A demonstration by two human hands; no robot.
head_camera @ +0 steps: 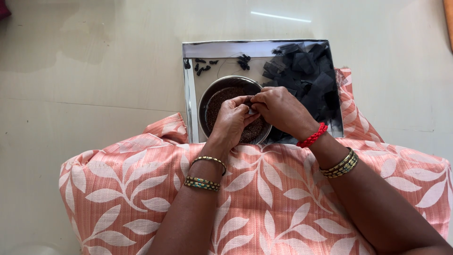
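Fingertips of left hand [232,119] and right hand [278,109] pinch a small, mostly hidden piece [252,111] over the seed bowl [207,101].

Home floor, glossy tiles [94,71], patterned cloth [264,198] on lap

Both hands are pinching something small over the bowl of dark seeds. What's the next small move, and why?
Probably pinch the small piece shut right there: the left hand and right hand meet fingertip to fingertip over the steel bowl, so any spilled seeds fall back in.
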